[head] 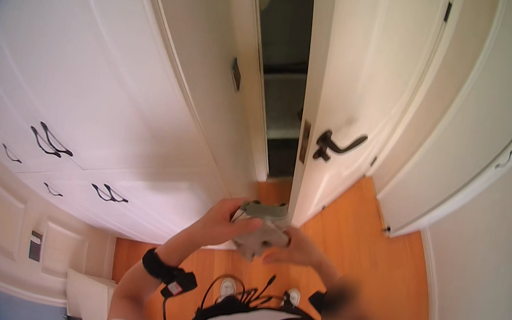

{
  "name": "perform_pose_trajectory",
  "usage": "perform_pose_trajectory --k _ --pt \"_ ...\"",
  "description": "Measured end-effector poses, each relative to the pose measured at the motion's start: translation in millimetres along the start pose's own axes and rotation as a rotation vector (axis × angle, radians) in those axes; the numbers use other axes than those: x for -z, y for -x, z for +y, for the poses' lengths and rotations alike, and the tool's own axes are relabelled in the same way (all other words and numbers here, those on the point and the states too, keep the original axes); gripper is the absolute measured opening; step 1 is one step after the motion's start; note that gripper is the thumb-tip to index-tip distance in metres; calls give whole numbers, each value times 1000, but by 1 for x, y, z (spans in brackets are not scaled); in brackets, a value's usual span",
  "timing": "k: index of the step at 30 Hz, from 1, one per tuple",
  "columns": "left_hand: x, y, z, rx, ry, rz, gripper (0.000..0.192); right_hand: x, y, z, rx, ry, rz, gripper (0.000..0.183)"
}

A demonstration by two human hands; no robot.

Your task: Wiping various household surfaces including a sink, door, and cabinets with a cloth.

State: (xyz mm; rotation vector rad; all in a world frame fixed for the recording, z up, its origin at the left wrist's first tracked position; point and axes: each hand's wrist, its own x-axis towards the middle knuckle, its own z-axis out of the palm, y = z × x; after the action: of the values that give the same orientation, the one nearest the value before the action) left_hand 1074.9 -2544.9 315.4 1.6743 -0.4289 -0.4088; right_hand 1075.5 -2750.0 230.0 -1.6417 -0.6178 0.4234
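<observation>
A bundle of grey-green cloth (260, 227) is between my two hands, low in the middle of the head view. My left hand (228, 222) grips its left side, the thumb lying over the top. At the right side my right hand (294, 251) touches the cloth, its fingers bent and partly hidden behind it. Whether the bundle is folded or crumpled I cannot tell. Just beyond the hands stands a white door (363, 76), partly open, with a dark lever handle (335, 146).
White cabinets with dark handles (51, 139) line the left. Past the door gap is a dark space with shelves (285, 98). A white wall (486, 283) rises at the right. Orange wood floor (362, 230) lies below; black cables (253, 293) hang at my waist.
</observation>
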Motion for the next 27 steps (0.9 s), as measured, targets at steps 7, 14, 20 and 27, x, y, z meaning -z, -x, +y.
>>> perform_pose_trajectory --k 7,14,20,27 --pt "25 15 -42 16 -117 587 37 -8 -11 -11 -56 -247 -90 48" --pt "0 66 -117 656 856 342 71 -47 -36 -38 -170 -721 -164 57" --pt "-1 85 -66 6 1204 437 76 -97 -62 -64 -264 -856 -357 57" --pt "28 124 -26 -53 1175 518 54 -89 -60 -74 -69 -587 -188 36"
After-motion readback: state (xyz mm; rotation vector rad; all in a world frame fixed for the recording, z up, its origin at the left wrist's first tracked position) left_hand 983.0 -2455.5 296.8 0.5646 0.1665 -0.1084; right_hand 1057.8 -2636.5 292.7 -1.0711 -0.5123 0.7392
